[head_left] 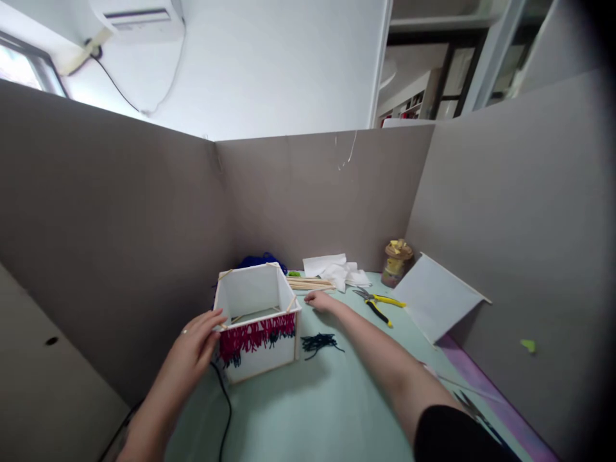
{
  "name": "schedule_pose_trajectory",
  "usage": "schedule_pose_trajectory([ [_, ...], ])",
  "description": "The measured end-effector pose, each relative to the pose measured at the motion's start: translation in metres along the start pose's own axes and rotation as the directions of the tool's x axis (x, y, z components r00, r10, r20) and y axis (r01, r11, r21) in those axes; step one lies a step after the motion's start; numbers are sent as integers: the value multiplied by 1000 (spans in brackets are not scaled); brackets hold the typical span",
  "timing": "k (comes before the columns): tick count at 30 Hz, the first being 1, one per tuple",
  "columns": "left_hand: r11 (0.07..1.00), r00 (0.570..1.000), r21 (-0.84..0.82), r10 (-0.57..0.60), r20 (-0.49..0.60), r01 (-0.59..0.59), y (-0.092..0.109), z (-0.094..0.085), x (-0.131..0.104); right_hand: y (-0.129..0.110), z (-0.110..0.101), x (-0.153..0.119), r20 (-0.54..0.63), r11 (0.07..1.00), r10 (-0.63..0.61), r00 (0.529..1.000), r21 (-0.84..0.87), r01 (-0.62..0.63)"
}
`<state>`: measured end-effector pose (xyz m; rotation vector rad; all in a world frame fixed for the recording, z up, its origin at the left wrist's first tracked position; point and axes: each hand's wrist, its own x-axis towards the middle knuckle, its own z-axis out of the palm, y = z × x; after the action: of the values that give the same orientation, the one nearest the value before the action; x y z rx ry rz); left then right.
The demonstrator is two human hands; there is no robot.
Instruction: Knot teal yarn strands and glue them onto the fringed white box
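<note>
A white open-topped box (262,351) with thin wooden edging stands on the table, a fringe of red and dark teal yarn (255,333) along its front. My left hand (199,335) grips its near left corner, fingers at the rim and thumb lower down on the outside. Past the box's right side reaches my right hand (318,299), its fingers curled together low over the table; whatever they hold, if anything, is too small to make out. Between that forearm and the box lies a small bundle of dark teal yarn strands (320,343).
Wooden sticks (310,283), white tissues (339,273) and blue yarn (262,260) lie at the back. Yellow-and-black pliers (378,303) rest right of my arm, near a jar (396,262) and a leaning white panel (440,295). Scissors (474,410) lie at lower right; a black cable (226,404) runs in front.
</note>
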<state>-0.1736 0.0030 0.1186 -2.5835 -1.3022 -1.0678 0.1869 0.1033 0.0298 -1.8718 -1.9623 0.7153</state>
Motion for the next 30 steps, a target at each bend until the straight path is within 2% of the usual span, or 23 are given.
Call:
schedule_pose_trajectory([
  [2, 999, 999, 21, 26, 21, -27, -1, -3, 5, 14, -1, -22, 112, 997, -78, 991, 24, 76],
  [4, 999, 998, 36, 32, 56, -34, -2, -5, 9, 26, 2, -49, 204, 978, -205, 957, 1, 209],
  [6, 998, 995, 39, 41, 95, -45, -1, -6, 14, 33, 11, -73, 174, 954, -264, 949, -99, 284],
  [9, 997, 990, 18, 69, 127, -72, 3, -8, 22, 29, 30, -96, 56, 933, -255, 965, -249, 261],
  [12, 996, 985, -4, 92, 147, -92, 12, -16, 32, 19, 45, -103, 78, 902, -259, 963, -336, 270],
  [14, 994, 980, -18, 106, 170, -104, 23, -24, 39, 20, 44, -105, 110, 902, -255, 961, -330, 277],
  [16, 992, 974, -36, 128, 186, -124, 38, -30, 45, 30, 29, -108, 68, 938, -189, 980, -282, 200],
  [18, 986, 966, -60, 163, 200, -154, 56, -29, 51, 49, 1, -113, -70, 978, -27, 997, -206, 12],
  [19, 982, 960, -77, 183, 210, -171, 65, -25, 54, 60, -16, -117, -185, 983, 92, 978, -142, -119],
  [21, 975, 949, -111, 213, 232, -191, 81, -6, 58, 80, -49, -130, -312, 967, 191, 931, -104, -233],
  [22, 974, 948, -124, 213, 237, -187, 88, 6, 59, 85, -63, -139, -373, 957, 235, 897, -70, -280],
  [23, 974, 945, -138, 211, 249, -180, 93, 20, 60, 87, -74, -149, -464, 948, 299, 834, 41, -316],
  [24, 972, 949, -158, 207, 238, -173, 97, 34, 62, 85, -80, -159, -534, 951, 306, 788, 144, -272],
  [26, 968, 966, -203, 185, 181, -147, 100, 60, 65, 71, -80, -178, -660, 971, 175, 731, 238, -17],
  [28, 963, 971, -226, 182, 153, -145, 100, 79, 72, 48, -67, -186, -702, 952, -138, 699, 102, 290],
  [30, 961, 973, -232, 187, 134, -153, 96, 91, 82, 28, -51, -181, -611, 872, -421, 671, -69, 485],
])
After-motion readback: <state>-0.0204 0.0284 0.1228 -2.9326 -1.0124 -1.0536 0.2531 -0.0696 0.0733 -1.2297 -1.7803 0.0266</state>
